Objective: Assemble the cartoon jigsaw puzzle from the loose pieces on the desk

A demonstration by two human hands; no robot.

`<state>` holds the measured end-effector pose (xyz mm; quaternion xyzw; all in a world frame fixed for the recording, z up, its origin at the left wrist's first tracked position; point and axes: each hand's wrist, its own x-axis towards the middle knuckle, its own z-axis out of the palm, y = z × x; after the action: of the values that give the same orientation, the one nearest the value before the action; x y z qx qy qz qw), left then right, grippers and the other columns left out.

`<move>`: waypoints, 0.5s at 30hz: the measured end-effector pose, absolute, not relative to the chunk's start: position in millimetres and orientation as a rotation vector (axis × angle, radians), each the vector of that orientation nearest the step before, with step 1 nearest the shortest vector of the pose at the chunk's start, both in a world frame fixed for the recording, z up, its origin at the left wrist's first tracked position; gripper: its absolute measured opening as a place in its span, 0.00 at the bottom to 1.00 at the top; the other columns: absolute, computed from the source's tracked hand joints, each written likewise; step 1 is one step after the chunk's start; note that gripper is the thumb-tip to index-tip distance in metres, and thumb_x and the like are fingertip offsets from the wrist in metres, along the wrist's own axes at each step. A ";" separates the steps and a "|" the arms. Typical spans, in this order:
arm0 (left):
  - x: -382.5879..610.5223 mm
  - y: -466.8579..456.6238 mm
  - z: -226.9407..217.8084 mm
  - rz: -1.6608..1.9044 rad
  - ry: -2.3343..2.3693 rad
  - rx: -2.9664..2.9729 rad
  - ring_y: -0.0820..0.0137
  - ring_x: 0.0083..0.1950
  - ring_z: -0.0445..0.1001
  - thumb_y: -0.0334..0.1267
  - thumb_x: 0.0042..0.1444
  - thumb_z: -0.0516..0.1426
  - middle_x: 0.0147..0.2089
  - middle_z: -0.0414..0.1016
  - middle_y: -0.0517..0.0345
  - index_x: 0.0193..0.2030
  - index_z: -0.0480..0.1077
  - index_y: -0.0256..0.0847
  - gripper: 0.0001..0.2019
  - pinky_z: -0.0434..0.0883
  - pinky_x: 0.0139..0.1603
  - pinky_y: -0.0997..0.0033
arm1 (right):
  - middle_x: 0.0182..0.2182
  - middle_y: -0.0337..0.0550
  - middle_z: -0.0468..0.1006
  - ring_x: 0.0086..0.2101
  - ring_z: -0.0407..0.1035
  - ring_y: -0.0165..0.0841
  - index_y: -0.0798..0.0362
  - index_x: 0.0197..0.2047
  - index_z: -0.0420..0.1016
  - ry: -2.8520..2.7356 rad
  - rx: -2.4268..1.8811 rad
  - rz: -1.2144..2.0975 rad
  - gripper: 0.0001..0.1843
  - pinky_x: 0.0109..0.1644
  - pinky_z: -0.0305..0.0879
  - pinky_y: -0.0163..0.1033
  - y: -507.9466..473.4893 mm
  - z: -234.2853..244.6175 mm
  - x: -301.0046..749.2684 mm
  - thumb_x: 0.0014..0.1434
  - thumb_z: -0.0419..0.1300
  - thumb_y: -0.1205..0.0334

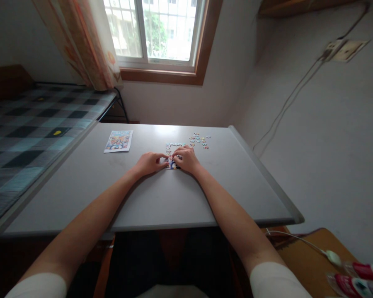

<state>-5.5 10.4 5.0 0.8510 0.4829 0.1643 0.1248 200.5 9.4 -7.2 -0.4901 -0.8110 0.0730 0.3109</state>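
A small, partly assembled jigsaw puzzle lies in the middle of the grey table. Both hands rest on its near edge. My left hand lies at the puzzle's left side with its fingers curled and fingertips pressed against the pieces. My right hand covers the puzzle's lower right part, fingers bent down onto the pieces. Whether either hand pinches a loose piece is hidden. Several loose puzzle pieces lie scattered just beyond my right hand.
A colourful reference picture card lies on the table at the left. A bed with a checked cover adjoins the table's left edge. A wall runs along the right. A cable and red-capped items sit at the lower right.
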 end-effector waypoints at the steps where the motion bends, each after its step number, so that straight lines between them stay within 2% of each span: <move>1: -5.4 10.5 5.0 0.479 1.406 2.481 0.73 0.25 0.66 0.55 0.54 0.54 0.25 0.73 0.61 0.48 0.77 0.50 0.21 0.55 0.28 0.74 | 0.37 0.41 0.80 0.42 0.64 0.38 0.49 0.31 0.81 -2.139 -1.297 0.183 0.09 0.53 0.54 0.46 9.1 -6.9 200.3 0.57 0.58 0.65; 15: -5.3 10.4 5.2 0.471 1.415 2.468 0.72 0.26 0.67 0.56 0.54 0.54 0.25 0.73 0.60 0.49 0.77 0.47 0.23 0.56 0.28 0.74 | 0.38 0.40 0.81 0.43 0.63 0.39 0.50 0.29 0.81 -2.159 -1.306 0.168 0.09 0.53 0.55 0.47 11.8 -8.0 199.7 0.55 0.59 0.65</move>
<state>-5.3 10.4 5.2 0.8489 0.4865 0.1619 0.1286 199.7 11.8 -8.0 -0.4924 -0.8140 0.0633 0.3016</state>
